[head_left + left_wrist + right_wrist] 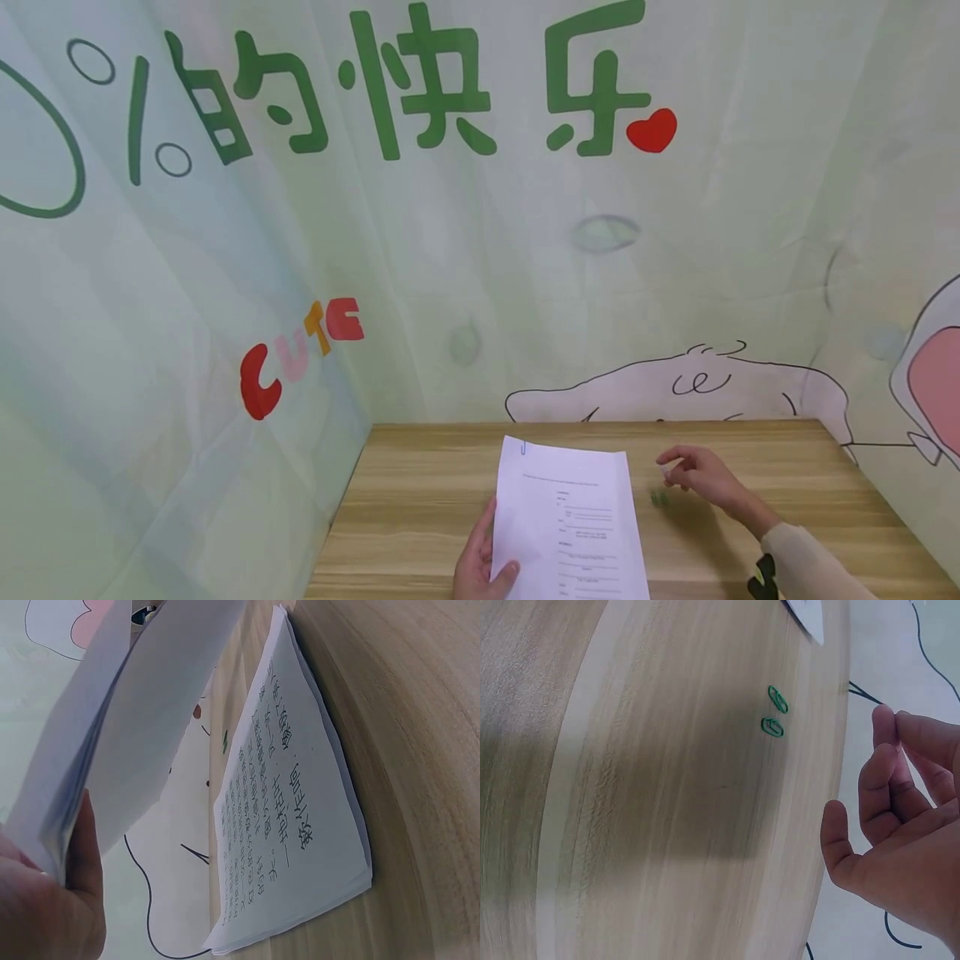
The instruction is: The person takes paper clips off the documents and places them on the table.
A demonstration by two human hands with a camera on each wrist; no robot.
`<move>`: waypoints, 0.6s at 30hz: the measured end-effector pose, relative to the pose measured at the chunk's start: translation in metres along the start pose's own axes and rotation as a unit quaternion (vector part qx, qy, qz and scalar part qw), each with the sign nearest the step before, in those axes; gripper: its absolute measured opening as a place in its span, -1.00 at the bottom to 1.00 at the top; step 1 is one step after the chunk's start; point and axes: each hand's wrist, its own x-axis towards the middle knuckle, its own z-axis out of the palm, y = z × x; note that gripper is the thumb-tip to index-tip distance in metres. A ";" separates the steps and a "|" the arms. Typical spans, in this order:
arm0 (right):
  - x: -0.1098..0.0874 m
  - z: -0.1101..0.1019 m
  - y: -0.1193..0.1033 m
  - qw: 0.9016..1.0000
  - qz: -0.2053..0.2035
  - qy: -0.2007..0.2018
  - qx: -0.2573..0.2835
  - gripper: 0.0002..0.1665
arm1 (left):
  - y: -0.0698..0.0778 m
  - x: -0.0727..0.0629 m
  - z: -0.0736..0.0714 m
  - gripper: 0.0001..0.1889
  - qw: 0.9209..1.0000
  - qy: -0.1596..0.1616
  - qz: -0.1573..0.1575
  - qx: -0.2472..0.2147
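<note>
My left hand grips a sheaf of white printed papers, thumb on the front page and fingers behind. A blue paper clip sits at its top left corner. Behind and below it, a second paper stack with Chinese text lies on the table, seen in the left wrist view. My right hand hovers above the table, right of the papers, fingers loosely bent and thumb near the index fingertip. No held thing shows clearly there. Close by on the table lie two green paper clips, one beside the other.
The wooden table ends at a printed curtain along the back and sides. A pale sleeve with a dark patch covers the right forearm.
</note>
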 end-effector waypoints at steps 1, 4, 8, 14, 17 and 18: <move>0.000 0.000 0.000 1.000 0.003 0.001 0.000 -0.64 | 0.000 0.000 0.000 -0.10 1.000 0.000 0.000 0.000; -0.001 0.001 0.000 1.000 0.004 0.001 0.000 -0.64 | 0.000 -0.001 0.000 -0.09 1.000 0.002 -0.003 0.002; 0.000 0.002 0.004 1.000 0.013 0.004 0.004 -0.65 | -0.001 -0.001 0.000 -0.10 1.000 0.006 0.000 0.006; -0.001 0.005 0.013 1.000 -0.001 0.000 -0.012 -0.67 | -0.001 -0.001 -0.002 -0.11 1.000 0.004 -0.004 0.005; -0.002 0.006 0.015 0.999 -0.001 0.007 -0.034 -0.70 | 0.001 -0.002 -0.002 -0.10 1.000 0.003 -0.014 0.005; -0.002 0.006 0.016 0.999 -0.004 0.008 -0.042 -0.71 | 0.001 -0.002 -0.003 -0.10 1.000 0.002 -0.014 0.003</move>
